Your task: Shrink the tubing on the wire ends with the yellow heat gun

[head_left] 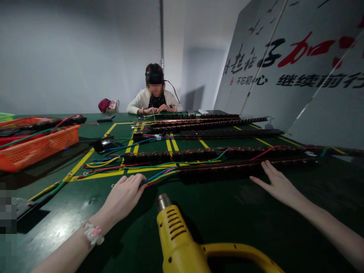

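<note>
My left hand (126, 192) is closed around a bundle of coloured wires (162, 176), blue, yellow, green and red, running from the left end of a long black strip (216, 171). Toward that strip's right end reaches my right hand (274, 183), fingers stretched out and thumb apart. Its fingertips are at the strip's near edge; whether they press on it I cannot tell. Between my hands lies a yellow heat gun (179, 237), its metal nozzle pointing away from me. Just behind, a second long strip (176, 154) lies roughly parallel, with green and red wires along it.
More long strips (210, 125) lie farther back on the green table (93, 204), marked with yellow tape lines. An orange basket (42, 146) holding wired parts stands at the left. Across the table a person (155, 96) works with both hands near a strip.
</note>
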Demonstrator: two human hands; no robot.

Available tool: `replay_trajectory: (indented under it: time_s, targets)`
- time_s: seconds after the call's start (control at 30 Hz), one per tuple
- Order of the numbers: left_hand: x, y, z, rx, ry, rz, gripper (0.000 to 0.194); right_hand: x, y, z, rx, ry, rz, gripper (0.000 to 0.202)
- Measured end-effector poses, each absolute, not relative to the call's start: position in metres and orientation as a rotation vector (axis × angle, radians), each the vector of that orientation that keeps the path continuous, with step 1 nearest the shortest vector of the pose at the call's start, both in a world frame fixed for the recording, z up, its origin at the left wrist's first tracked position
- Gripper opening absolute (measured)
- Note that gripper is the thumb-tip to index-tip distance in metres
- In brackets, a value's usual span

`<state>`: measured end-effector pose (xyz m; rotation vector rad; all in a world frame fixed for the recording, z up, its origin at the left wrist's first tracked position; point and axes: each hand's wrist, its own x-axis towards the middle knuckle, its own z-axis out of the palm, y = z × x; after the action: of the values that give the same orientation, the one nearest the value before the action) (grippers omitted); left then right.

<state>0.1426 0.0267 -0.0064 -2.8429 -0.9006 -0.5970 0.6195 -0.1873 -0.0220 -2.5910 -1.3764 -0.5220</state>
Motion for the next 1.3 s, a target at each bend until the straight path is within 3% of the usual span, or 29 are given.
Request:
replay_trajectory:
  time_s: [0.1, 0.37, 0.63, 0.83, 1.03, 1.3]
  targets:
    - [0.141, 0.025, -0.005, -2.804, -0.901, -0.617, 0.021, 0.624, -0.178, -0.011, -2.502, -1.458, -0.513, 0.100]
    - [0.137, 0.021, 0.000, -2.692, -0.867, -0.866, 0.021, 0.632, -0.167, 0.030, -2.325, -1.828, -0.340, 0.075]
    - [0.134, 0.026, 0.000, -2.443, -1.102, -1.305, 0.017, 0.628, -0.154, 0.057, -2.224, -1.797, -0.521, 0.074]
    - [0.133, 0.037, 0.001, -2.222, -1.162, -1.575, 0.041, 0.624, -0.104, 0.080, -2.125, -1.872, -0.599, 0.073]
    - [0.134, 0.044, -0.004, -2.427, -1.096, -1.569, 0.045, 0.623, -0.028, 0.093, -2.046, -2.063, -0.519, 0.066]
    - [0.132, 0.050, -0.001, -2.634, -1.193, -1.494, 0.039, 0.615, 0.038, 0.061, -1.988, -2.253, -0.106, 0.051]
